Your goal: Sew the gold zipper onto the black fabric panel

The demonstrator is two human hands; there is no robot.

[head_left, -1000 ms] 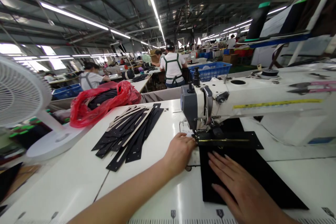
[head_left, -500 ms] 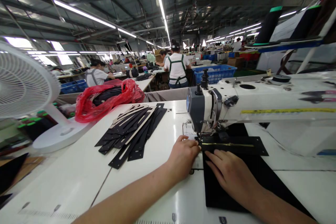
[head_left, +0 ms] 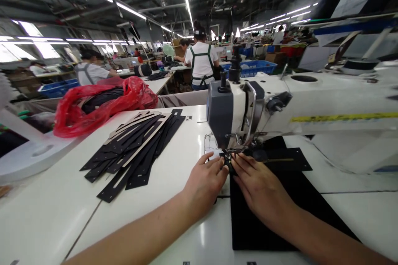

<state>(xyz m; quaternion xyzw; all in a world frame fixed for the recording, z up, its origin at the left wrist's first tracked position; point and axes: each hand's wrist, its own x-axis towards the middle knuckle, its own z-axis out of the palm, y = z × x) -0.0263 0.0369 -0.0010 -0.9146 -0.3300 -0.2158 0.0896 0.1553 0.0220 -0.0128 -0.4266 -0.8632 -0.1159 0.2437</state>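
A black strip (head_left: 294,160) with a brass-coloured zipper line along it lies across a large black fabric panel (head_left: 264,232). Its left end is under the presser foot area of a white and grey sewing machine (head_left: 221,105). My left hand (head_left: 207,184) has its fingers curled at the strip's left end, the tips partly hidden. Beside it, my right hand (head_left: 259,186) lies flat, fingers stretched out over the strip and close to the needle. It covers part of the zipper line.
Several black slotted strips (head_left: 137,149) lie in a fanned pile on the white table (head_left: 174,223). Behind them sits a red plastic bag (head_left: 137,93) with black material inside. A white fan base (head_left: 46,153) stands at the left. Co-workers sit beyond, near a blue crate (head_left: 256,67).
My right hand has moved forward and left along the strip, its fingers now beside those of my left hand. The camera view has shifted closer to the machine.
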